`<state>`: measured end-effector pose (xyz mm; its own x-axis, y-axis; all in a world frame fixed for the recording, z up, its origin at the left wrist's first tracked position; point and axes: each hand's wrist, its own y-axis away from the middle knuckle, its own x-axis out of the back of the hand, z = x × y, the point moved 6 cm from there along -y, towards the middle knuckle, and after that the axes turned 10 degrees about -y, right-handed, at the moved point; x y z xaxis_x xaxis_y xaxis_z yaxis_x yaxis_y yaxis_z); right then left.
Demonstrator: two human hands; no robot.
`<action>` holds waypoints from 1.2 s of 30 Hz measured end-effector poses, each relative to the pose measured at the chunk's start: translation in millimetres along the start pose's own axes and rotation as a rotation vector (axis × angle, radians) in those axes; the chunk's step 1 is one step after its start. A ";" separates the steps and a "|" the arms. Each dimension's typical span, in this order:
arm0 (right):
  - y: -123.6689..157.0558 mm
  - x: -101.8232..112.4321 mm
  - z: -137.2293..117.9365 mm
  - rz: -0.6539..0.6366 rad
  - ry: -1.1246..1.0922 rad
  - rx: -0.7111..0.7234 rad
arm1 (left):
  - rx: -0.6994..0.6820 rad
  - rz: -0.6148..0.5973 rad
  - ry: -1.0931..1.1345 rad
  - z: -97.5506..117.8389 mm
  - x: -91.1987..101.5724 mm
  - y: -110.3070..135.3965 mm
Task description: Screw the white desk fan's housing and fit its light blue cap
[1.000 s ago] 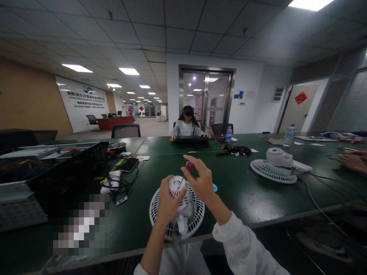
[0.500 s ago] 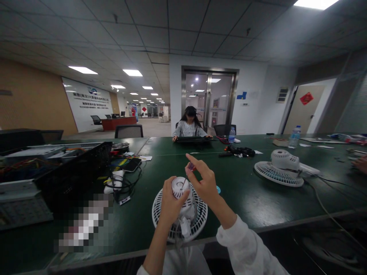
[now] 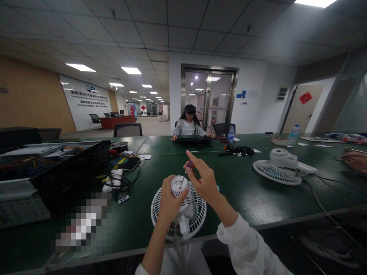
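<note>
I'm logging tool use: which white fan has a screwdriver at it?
The near fan, held by the left hand; the right hand holds a screwdriver to its housing. The other fan, farther off to the right, has no hand on it.

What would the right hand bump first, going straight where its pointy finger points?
The right hand seems free to glide above the green table, perhaps first meeting the opposite person's hand; depth is unclear.

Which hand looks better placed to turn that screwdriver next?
Probably the right hand: its fingers hold the screwdriver by the handle, with the shaft slanting down to the fan. The left hand is curled around the fan, so it seems better placed to steady it.
</note>
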<state>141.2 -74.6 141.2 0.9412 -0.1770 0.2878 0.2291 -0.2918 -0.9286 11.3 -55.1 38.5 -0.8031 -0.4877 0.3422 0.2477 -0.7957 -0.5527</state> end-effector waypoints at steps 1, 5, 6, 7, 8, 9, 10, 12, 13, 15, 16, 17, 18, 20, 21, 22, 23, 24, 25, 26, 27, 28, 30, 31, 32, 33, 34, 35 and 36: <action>0.5 0.3 0.0 0.017 0.009 -0.004 | 0.001 0.002 0.002 0.3 0.1 0.0; 1.8 0.6 0.0 0.056 -0.007 -0.022 | 0.009 -0.004 -0.001 -0.4 -1.2 0.0; 1.9 -0.1 0.7 0.047 -0.031 -0.035 | 0.008 -0.005 -0.003 -0.8 -1.6 0.0; 2.1 -0.7 1.6 0.037 -0.051 -0.050 | 0.005 -0.006 -0.003 -1.1 -2.0 0.0; 2.3 -0.8 2.4 0.034 -0.062 -0.061 | 0.001 -0.004 -0.003 -1.3 -2.2 0.0; 2.7 -0.3 3.1 0.041 -0.060 -0.066 | -0.004 0.001 -0.001 -1.5 -2.2 0.0; 3.1 0.8 3.4 0.057 -0.045 -0.064 | -0.010 0.006 0.001 -1.4 -2.1 0.0; 4.3 3.7 3.1 0.095 -0.004 -0.054 | -0.018 0.013 0.005 -1.3 -1.9 0.0; 4.9 4.8 3.0 0.107 0.007 -0.054 | -0.021 0.014 0.006 -1.2 -1.8 0.0; 5.5 5.3 3.0 0.100 -0.010 -0.064 | -0.020 0.017 0.006 -1.2 -1.5 0.1; 5.6 4.9 3.0 0.088 -0.033 -0.071 | -0.017 0.017 0.003 -1.4 -1.4 0.2; 5.4 4.4 2.8 0.077 -0.057 -0.074 | -0.015 0.017 0.000 -1.5 -1.3 0.2; 5.2 4.1 2.5 0.072 -0.072 -0.072 | -0.014 0.015 -0.004 -1.5 -1.3 0.3; 4.6 4.6 1.3 0.087 -0.063 -0.057 | -0.016 0.016 -0.009 -1.4 -1.0 0.3; 4.4 5.2 0.6 0.101 -0.043 -0.049 | -0.019 0.018 -0.009 -1.2 -0.8 0.3; 4.3 5.6 -0.1 0.113 -0.021 -0.041 | -0.021 0.022 -0.007 -1.1 -0.4 0.3; 4.2 5.7 -0.6 0.119 -0.006 -0.037 | -0.022 0.026 -0.006 -1.0 -0.1 0.2; 4.1 5.5 -0.9 0.118 -0.003 -0.038 | -0.020 0.027 -0.005 -0.9 0.1 0.2; 4.0 4.9 -0.9 0.109 -0.014 -0.042 | -0.017 0.026 -0.006 -0.9 0.1 0.3; 3.9 4.0 -0.6 0.096 -0.033 -0.051 | -0.014 0.022 -0.008 -0.8 0.0 0.3; 3.8 3.2 -0.1 0.085 -0.053 -0.060 | -0.011 0.018 -0.010 -0.6 -0.1 0.4; 3.9 2.5 0.6 0.079 -0.066 -0.069 | -0.010 0.015 -0.012 -0.4 -0.2 0.5; 4.2 1.9 1.4 0.088 -0.061 -0.073 | -0.009 0.009 -0.015 0.2 -0.5 0.6; 4.4 2.1 1.2 0.101 -0.045 -0.064 | -0.008 0.007 -0.014 0.2 -0.7 0.6; 4.6 2.4 0.7 0.117 -0.028 -0.051 | -0.006 0.006 -0.012 0.2 -0.8 0.5; 4.8 2.5 0.0 0.127 -0.014 -0.038 | -0.006 0.007 -0.009 0.0 -0.9 0.3; 4.8 2.2 -0.6 0.127 -0.009 -0.031 | -0.006 0.008 -0.005 -0.1 -0.9 0.2; 4.7 1.4 -0.9 0.118 -0.011 -0.032 | -0.008 0.010 0.000 -0.2 -0.8 0.0; 4.3 0.3 -0.9 0.101 -0.019 -0.041 | -0.009 0.011 0.004 -0.2 -0.7 -0.2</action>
<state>142.2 -76.8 137.5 0.9636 -0.1899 0.1883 0.1228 -0.3112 -0.9424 11.7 -54.6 38.2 -0.8025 -0.4951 0.3329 0.2519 -0.7870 -0.5631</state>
